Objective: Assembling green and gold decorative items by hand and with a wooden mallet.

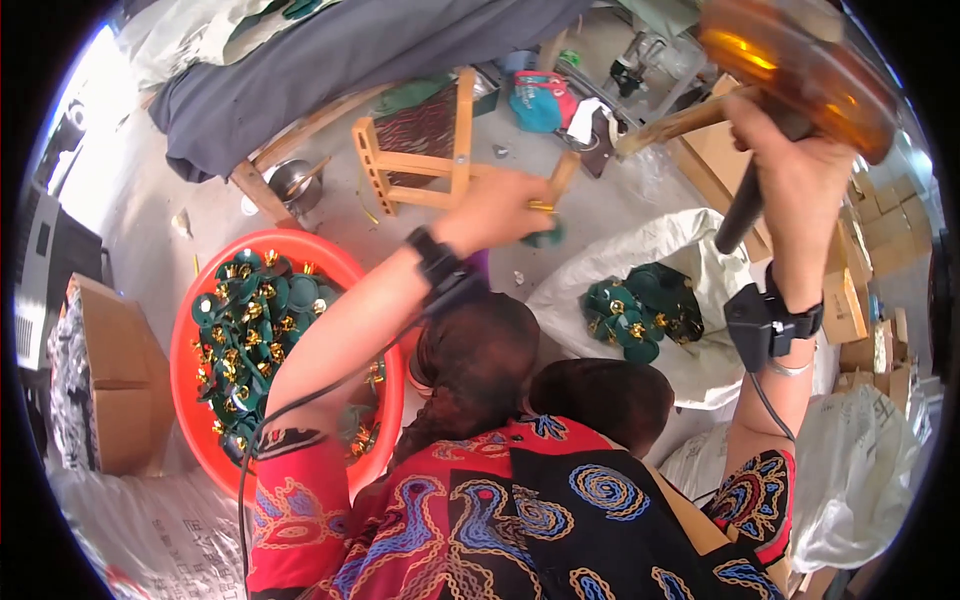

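Note:
My left hand reaches forward over the floor, fingers pinched on a green disc with a gold-coloured fitting. The disc is a little blurred and partly hidden by my fingers. Raised at the upper right, my right hand grips a mallet with a translucent amber head and a black handle. Under my left forearm stands an orange-red basin holding many green discs with gold fittings. Between my two arms, more green discs lie in an opened white sack.
A wooden frame stands on the floor ahead, near a metal pot. Dark grey cloth covers a surface behind. Cardboard boxes stand at left and right. A teal and pink bag lies farther off.

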A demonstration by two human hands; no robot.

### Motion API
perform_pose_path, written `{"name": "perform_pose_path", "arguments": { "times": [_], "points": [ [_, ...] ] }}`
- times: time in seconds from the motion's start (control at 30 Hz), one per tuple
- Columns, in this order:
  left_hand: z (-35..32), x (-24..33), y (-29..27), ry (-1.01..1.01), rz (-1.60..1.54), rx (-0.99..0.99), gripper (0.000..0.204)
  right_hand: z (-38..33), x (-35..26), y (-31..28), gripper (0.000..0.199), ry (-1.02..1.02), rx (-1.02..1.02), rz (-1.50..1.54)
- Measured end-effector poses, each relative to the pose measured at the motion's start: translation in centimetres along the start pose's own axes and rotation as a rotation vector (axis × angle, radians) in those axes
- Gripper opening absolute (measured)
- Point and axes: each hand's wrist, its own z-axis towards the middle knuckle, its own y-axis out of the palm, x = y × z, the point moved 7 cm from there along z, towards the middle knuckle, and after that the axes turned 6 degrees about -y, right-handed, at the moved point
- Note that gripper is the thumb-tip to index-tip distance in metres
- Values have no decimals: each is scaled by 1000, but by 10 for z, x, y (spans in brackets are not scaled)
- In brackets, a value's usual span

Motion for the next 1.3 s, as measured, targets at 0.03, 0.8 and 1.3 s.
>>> {"name": "perform_pose_path", "arguments": {
  "times": [0.03, 0.8, 1.3],
  "points": [
    [18, 22, 17, 134, -52, -31, 40, 2, -9, -13, 19, -30, 7, -50],
    [-313, -225, -46, -990, 392, 435, 27, -124, 26, 108, 82, 446, -60, 363],
    [-283, -237, -5, -1071, -917, 712, 8, -121, 33, 99, 60, 519, -106, 289]
  ]
}}
